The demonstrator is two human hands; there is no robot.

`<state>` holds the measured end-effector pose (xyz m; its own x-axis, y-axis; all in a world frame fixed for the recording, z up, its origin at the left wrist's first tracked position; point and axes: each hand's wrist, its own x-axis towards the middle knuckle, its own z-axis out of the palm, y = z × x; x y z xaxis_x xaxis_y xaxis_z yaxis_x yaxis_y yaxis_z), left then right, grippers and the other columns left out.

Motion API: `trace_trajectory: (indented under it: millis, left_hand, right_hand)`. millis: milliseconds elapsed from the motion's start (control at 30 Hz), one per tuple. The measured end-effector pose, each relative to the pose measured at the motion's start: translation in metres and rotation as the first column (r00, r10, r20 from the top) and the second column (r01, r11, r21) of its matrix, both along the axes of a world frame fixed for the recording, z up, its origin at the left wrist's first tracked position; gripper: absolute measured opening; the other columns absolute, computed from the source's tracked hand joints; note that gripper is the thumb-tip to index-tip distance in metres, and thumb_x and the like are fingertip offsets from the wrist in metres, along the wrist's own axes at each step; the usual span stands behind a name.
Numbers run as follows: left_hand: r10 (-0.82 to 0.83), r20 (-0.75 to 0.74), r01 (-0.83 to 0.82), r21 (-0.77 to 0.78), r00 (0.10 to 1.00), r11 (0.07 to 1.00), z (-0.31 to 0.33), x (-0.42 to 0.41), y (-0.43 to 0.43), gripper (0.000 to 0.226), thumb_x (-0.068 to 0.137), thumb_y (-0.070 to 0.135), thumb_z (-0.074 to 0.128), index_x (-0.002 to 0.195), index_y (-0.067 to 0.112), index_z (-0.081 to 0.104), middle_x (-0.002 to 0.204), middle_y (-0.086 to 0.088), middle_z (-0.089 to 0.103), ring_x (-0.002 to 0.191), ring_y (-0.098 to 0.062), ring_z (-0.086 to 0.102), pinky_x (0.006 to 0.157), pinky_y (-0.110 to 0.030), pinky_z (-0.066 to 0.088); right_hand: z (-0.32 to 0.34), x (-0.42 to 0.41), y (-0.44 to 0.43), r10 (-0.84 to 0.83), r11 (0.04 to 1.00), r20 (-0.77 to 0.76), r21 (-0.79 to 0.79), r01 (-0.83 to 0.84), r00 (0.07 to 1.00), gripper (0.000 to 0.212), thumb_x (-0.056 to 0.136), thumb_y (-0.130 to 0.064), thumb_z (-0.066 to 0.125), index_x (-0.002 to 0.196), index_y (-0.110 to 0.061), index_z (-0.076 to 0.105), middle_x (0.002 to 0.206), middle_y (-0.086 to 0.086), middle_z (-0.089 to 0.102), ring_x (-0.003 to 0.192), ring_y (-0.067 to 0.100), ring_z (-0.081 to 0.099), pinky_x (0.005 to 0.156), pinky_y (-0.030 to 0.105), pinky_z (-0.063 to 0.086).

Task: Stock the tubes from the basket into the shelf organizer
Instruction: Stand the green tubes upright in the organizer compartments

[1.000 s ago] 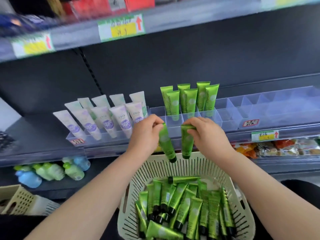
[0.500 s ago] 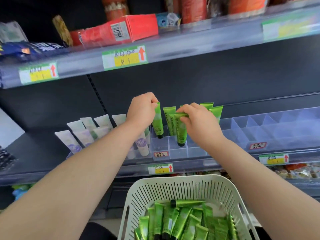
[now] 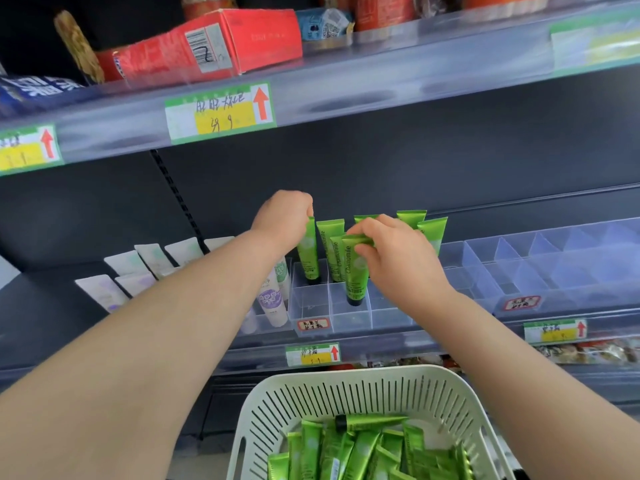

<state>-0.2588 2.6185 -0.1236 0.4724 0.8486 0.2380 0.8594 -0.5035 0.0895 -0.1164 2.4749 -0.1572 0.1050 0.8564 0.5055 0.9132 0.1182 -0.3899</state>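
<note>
My left hand pinches the top of a green tube, cap down in a back cell of the clear shelf organizer. My right hand grips the flat end of a second green tube, whose black cap sits low in a cell one row nearer. Several green tubes stand upright behind my hands. Below, a white slotted basket holds several more green tubes lying in a pile.
White and lilac tubes fill the organizer section to the left. Clear empty cells stretch to the right. The upper shelf overhangs with a red box and price labels. Packaged goods lie on the shelf below at right.
Both hands rose from above the basket to the organizer, each carrying a green tube. The tubes now sit lower in their cells than half a second ago.
</note>
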Motion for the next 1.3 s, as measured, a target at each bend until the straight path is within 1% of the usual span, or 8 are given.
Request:
trace_trajectory:
  millis: [67,133,267,333,500,700,1033,1300]
  left_hand:
    - [0.015,-0.057,-0.016,-0.012,0.998,1.0,-0.002,0.0,-0.002,0.022,0.086,-0.003,0.05,0.088,0.018,0.059,0.1,-0.008,0.062,0.088,-0.03,0.058,0.066,-0.03,0.041]
    - [0.02,-0.073,-0.021,-0.008,0.997,1.0,-0.005,-0.001,-0.004,0.026,0.085,-0.003,0.05,0.096,0.016,0.063,0.103,-0.009,0.063,0.09,-0.031,0.059,0.068,-0.032,0.044]
    - [-0.003,0.015,0.003,-0.015,1.0,1.0,-0.006,-0.008,-0.011,0.034,0.088,0.004,0.054,0.119,0.016,0.061,0.116,-0.008,0.064,0.103,-0.03,0.059,0.084,-0.037,0.05]
    - [-0.017,0.034,0.017,-0.001,0.999,1.0,-0.004,-0.013,-0.016,0.034,0.09,0.008,0.057,0.124,0.016,0.058,0.12,-0.007,0.063,0.107,-0.029,0.058,0.086,-0.038,0.049]
    - [-0.064,0.032,0.061,0.105,0.997,0.993,0.0,-0.032,-0.039,0.03,0.092,0.012,0.058,0.121,0.02,0.059,0.117,-0.003,0.061,0.109,-0.024,0.052,0.081,-0.035,0.045]
    - [-0.134,-0.031,0.137,0.136,0.991,0.981,-0.01,-0.059,-0.073,0.024,0.089,0.006,0.056,0.107,0.015,0.068,0.105,-0.003,0.063,0.105,-0.024,0.053,0.078,-0.042,0.05]
    - [-0.307,-0.15,0.323,0.096,0.94,0.942,-0.036,-0.098,-0.096,0.04,0.077,-0.01,0.055,0.108,0.014,0.063,0.11,0.0,0.059,0.11,-0.02,0.046,0.077,-0.033,0.045]
    - [-0.358,-0.198,0.369,0.021,0.913,0.929,-0.04,-0.098,-0.107,0.04,0.084,-0.007,0.052,0.119,0.011,0.059,0.121,-0.005,0.057,0.117,-0.021,0.043,0.089,-0.039,0.046]
  right_hand:
    - [0.0,0.0,0.001,0.003,1.0,0.006,-0.002,-0.003,1.0,0.023,0.094,-0.021,0.053,0.116,-0.024,0.061,0.11,-0.003,0.062,0.095,0.02,0.057,0.077,0.04,0.05]
    - [-0.001,-0.001,0.002,0.001,1.0,0.006,-0.003,-0.001,1.0,0.023,0.094,-0.021,0.053,0.116,-0.024,0.061,0.11,-0.003,0.062,0.094,0.02,0.058,0.077,0.04,0.05]
    - [0.001,-0.004,0.002,0.0,1.0,0.015,-0.004,0.0,1.0,0.024,0.094,-0.021,0.053,0.116,-0.023,0.061,0.107,-0.002,0.062,0.094,0.022,0.058,0.076,0.039,0.049]
    - [0.004,-0.007,0.003,-0.002,1.0,0.025,0.006,0.002,1.0,0.023,0.093,-0.02,0.054,0.115,-0.022,0.061,0.104,-0.001,0.062,0.093,0.023,0.057,0.074,0.038,0.048]
    - [0.016,-0.021,0.013,-0.028,0.998,0.013,0.049,0.028,1.0,0.021,0.092,-0.021,0.054,0.112,-0.024,0.061,0.1,-0.002,0.061,0.092,0.024,0.057,0.073,0.039,0.047]
    - [0.025,-0.045,0.038,-0.022,0.996,0.015,0.091,0.021,1.0,0.021,0.093,-0.02,0.052,0.112,-0.021,0.06,0.102,0.001,0.06,0.09,0.027,0.058,0.077,0.04,0.045]
    - [0.005,-0.065,0.075,-0.027,0.998,0.206,-0.051,0.038,0.978,0.023,0.092,-0.023,0.053,0.114,-0.025,0.06,0.107,0.001,0.063,0.102,0.026,0.052,0.079,0.039,0.036]
    - [-0.007,-0.062,0.083,-0.016,0.991,0.227,-0.127,0.046,0.974,0.025,0.092,-0.016,0.052,0.111,-0.028,0.062,0.107,-0.002,0.065,0.103,0.025,0.05,0.076,0.036,0.032]
